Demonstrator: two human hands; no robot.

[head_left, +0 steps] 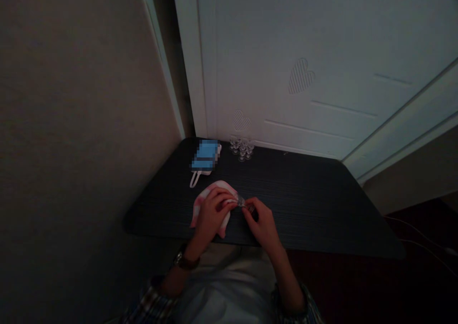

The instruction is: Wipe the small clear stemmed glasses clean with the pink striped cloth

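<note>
"A dark table [304, 195] stood before a white door [250, 42]. What did the hands hold?"

"The left hand [213, 208] gripped a pink-and-white cloth [198, 204]; the right hand [260, 219] pinched a small clear piece [241, 200]."

"Where was that piece?"

"Between both hands' fingertips, by the cloth's edge (its lower end was hidden), nearer the person than the clear cluster [242, 153] by the door."

A blue-screened device [205, 156] lies near a white door [257, 47].
</note>
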